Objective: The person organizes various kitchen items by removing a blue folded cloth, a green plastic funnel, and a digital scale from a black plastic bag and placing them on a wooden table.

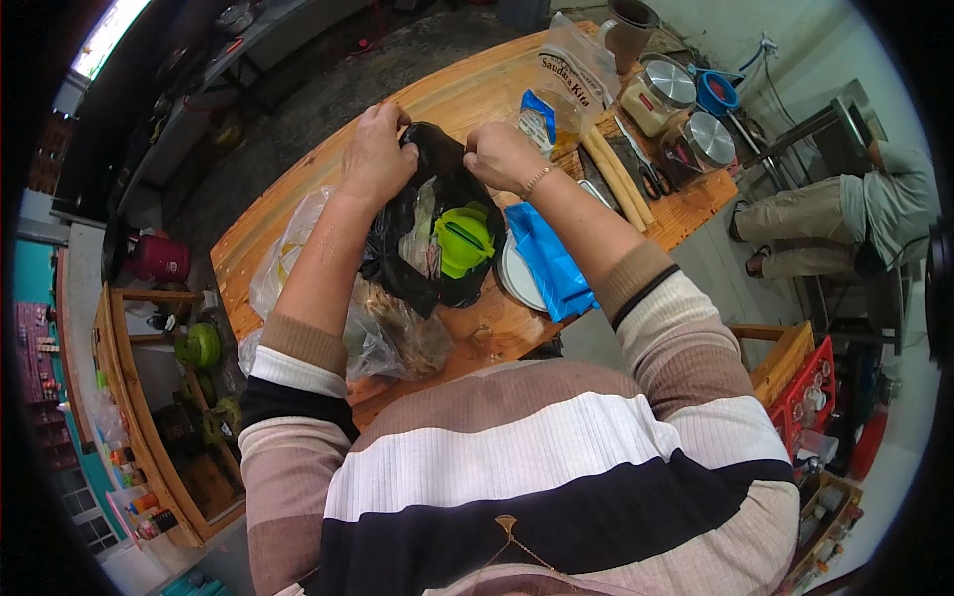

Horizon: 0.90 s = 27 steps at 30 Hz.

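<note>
Both my hands hold the rim of a black plastic bag (466, 292) on the wooden table. The far left edge is pinched by my left hand (378, 153), while my right hand (503, 156) grips the far right edge. Between them the bag's mouth gapes toward me. Inside it sits a lime-green plastic object (463, 242), possibly a dumpling mould. Crumpled clear plastic (419, 235) lies to the left of the green piece. The bottom of the bag is hidden.
Clear plastic bags (406, 328) lie left. A blue packet (548, 261) overlaps a white round dish (518, 276). Wooden sticks (615, 179), scissors (656, 181), lidded jars (708, 141) and a brown pitcher (630, 37) stand or lie right. A seated person (812, 216) is beyond.
</note>
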Each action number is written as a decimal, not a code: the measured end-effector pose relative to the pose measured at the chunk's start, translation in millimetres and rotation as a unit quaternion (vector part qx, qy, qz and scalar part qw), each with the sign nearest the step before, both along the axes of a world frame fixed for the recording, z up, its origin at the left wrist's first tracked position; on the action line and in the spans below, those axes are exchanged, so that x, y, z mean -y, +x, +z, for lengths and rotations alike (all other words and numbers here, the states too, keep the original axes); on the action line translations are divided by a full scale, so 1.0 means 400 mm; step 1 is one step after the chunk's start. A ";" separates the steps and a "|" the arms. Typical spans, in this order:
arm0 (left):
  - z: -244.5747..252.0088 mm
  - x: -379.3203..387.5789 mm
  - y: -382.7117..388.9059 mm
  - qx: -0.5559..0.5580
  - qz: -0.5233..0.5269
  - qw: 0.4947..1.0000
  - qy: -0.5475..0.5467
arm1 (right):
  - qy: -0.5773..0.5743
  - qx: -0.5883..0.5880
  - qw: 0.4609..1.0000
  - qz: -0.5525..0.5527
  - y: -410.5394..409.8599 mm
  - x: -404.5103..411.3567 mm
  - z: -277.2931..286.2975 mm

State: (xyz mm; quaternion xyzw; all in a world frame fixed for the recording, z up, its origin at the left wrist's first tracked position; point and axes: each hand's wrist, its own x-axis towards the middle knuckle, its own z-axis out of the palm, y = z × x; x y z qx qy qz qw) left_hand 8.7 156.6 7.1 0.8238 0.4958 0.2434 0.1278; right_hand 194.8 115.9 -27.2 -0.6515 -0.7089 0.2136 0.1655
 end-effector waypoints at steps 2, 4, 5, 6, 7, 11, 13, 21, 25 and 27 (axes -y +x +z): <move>0.009 0.029 0.007 0.001 -0.032 0.999 -0.002 | 0.013 0.002 0.999 -0.049 0.005 0.029 0.044; 0.022 0.043 0.013 0.003 -0.063 0.998 0.001 | 0.032 0.004 0.995 -0.097 0.035 0.050 0.053; 0.023 0.045 0.015 0.012 -0.105 0.994 0.003 | 0.134 0.037 0.981 -0.139 0.061 0.062 0.045; 0.023 0.042 0.018 0.022 -0.149 0.989 0.005 | 0.233 0.071 0.953 -0.180 0.078 0.071 0.045; 0.023 0.035 0.017 0.023 -0.152 0.988 0.004 | 0.232 0.072 0.953 -0.183 0.092 0.073 0.049; 0.023 0.027 0.017 -0.201 -0.202 0.956 0.066 | 0.133 0.078 0.961 -0.230 0.126 0.074 0.033; 0.019 0.024 0.029 -0.231 -0.196 0.952 0.036 | 0.141 0.070 0.963 -0.218 0.139 0.065 -0.003; -0.015 -0.029 0.033 -0.177 -0.182 0.966 -0.056 | 0.097 0.064 0.950 -0.290 0.144 0.005 -0.062; -0.004 -0.036 0.015 -0.169 -0.191 0.966 -0.047 | -0.021 0.056 0.963 -0.264 0.149 -0.022 -0.077; 0.002 -0.037 0.010 -0.175 -0.189 0.966 -0.038 | 0.000 0.034 0.947 -0.319 0.144 -0.025 -0.095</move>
